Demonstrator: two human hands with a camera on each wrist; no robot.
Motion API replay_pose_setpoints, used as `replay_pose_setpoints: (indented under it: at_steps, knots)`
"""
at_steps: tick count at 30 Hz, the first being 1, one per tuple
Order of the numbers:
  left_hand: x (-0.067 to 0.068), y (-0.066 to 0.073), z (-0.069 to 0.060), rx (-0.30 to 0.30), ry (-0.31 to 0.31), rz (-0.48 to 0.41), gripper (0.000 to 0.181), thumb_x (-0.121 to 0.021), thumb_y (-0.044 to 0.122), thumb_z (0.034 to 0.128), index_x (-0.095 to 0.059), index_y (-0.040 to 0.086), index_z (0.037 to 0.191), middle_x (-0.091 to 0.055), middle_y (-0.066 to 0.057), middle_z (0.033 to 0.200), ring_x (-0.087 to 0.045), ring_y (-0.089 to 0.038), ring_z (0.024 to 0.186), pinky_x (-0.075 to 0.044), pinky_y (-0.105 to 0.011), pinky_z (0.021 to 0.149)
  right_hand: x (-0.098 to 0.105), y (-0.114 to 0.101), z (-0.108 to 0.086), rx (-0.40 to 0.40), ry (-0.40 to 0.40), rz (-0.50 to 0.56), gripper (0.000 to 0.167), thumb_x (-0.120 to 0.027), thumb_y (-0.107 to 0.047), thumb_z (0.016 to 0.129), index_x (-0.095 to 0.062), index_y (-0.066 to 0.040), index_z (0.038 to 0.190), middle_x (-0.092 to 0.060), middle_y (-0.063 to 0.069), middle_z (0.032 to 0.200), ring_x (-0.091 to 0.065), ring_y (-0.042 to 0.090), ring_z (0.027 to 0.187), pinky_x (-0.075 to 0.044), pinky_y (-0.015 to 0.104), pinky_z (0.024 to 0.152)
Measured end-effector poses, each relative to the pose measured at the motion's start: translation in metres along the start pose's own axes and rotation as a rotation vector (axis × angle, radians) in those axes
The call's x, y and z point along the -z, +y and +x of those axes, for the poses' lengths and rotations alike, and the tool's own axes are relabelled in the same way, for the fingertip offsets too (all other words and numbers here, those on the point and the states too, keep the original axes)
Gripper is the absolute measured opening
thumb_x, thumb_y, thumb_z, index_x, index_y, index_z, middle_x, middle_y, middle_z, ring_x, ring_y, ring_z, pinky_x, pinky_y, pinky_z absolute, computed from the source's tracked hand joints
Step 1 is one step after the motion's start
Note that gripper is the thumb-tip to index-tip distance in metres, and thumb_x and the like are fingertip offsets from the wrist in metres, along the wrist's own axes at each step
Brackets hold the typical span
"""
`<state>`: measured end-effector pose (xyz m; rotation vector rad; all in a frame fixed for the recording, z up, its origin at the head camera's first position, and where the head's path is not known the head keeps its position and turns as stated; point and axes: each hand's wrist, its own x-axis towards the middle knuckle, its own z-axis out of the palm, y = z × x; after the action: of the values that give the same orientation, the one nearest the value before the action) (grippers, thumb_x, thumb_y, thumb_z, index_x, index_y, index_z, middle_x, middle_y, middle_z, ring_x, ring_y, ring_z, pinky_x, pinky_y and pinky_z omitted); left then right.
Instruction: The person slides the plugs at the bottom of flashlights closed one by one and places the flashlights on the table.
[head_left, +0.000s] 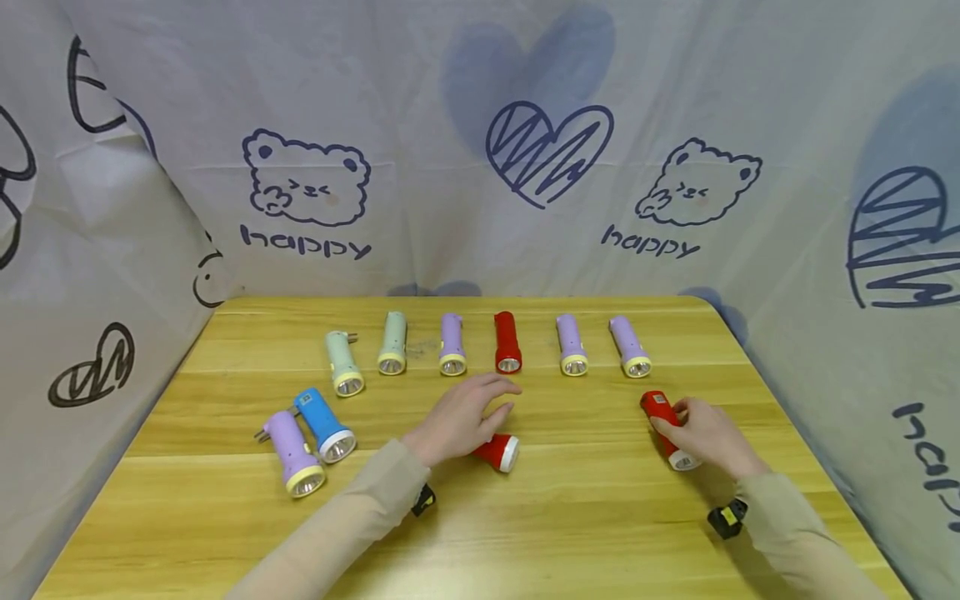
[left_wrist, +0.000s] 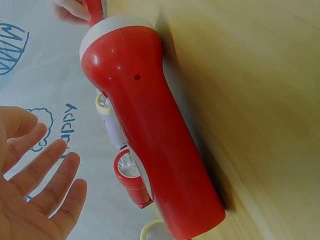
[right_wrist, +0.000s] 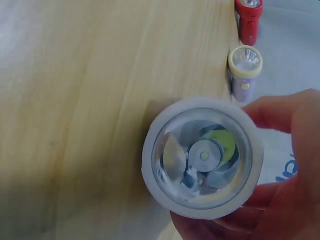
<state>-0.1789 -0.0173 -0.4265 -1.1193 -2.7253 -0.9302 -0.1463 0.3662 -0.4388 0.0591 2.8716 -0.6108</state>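
My right hand (head_left: 711,435) holds a red flashlight (head_left: 658,407) with a white rim at the right of the table. In the right wrist view, its clear lens (right_wrist: 204,156) faces the camera, with thumb and fingers around the body behind it. My left hand (head_left: 463,418) hovers with fingers apart above a second red flashlight (head_left: 495,451), also white-rimmed, and hides much of it in the head view. The left wrist view shows this flashlight (left_wrist: 150,125) lying on the wood, with a gap between it and the fingers (left_wrist: 55,165).
Along the back stand or lie a green flashlight (head_left: 393,343), a smaller red one (head_left: 507,340) and several purple ones, including one at right (head_left: 628,346). Another green (head_left: 342,362), a blue (head_left: 324,423) and a purple flashlight (head_left: 292,454) lie leftward. Printed cloth (head_left: 435,208) borders the table.
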Motion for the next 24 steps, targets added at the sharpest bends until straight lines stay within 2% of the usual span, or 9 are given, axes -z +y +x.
replay_pose_setpoints:
  at_steps: [7,24]
  knots:
    - [0.001,0.0,-0.001,0.015,0.001,0.011,0.03,-0.061,0.017,0.1006,-0.066,0.011,0.13,-0.065,-0.008,0.136,-0.06,-0.026,0.13,-0.05,-0.044,0.11,-0.003,-0.006,0.003,0.019,0.034,-0.032,0.057,-0.067,-0.033,0.092,-0.057,0.015,0.12,-0.072,0.022,0.096,-0.064,0.021,0.074,-0.052,0.032,0.063]
    - [0.0,0.0,-0.003,0.014,-0.002,0.012,0.03,-0.061,0.017,0.1008,-0.066,0.011,0.129,-0.066,-0.007,0.134,-0.061,-0.025,0.126,-0.051,-0.042,0.108,-0.004,-0.011,0.003,0.016,-0.002,0.012,0.047,-0.067,-0.027,0.092,-0.059,0.013,0.116,-0.072,0.022,0.096,-0.065,0.021,0.075,-0.052,0.031,0.063]
